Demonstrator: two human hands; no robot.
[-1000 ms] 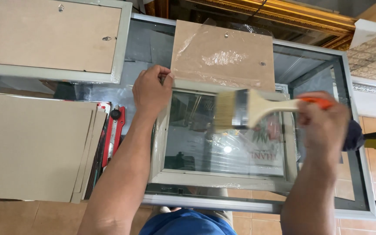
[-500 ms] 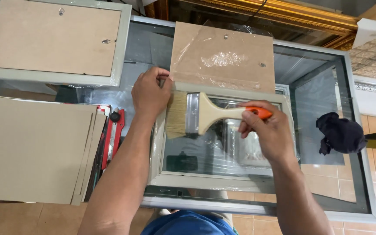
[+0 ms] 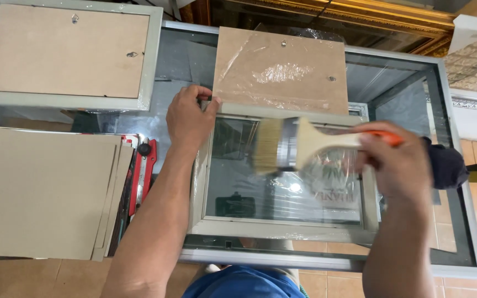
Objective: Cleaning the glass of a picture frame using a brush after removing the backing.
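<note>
Right hand gripping paintbrush over picture frame glass (mid-dusting, apparently). Left hand pinning frame corner. Backing board not yet fitted.

Picture frame: pale grey moulding, matt painted finish; pane within is glossy, reflective glass. Beyond the frame, a brown fibreboard backing, matt, is seen under crinkled glossy plastic film. Above the pane, a brush: pale bristles, shiny metal ferrule, light wooden handle. Left of the frame, matt grey cardboard sheets.
</note>
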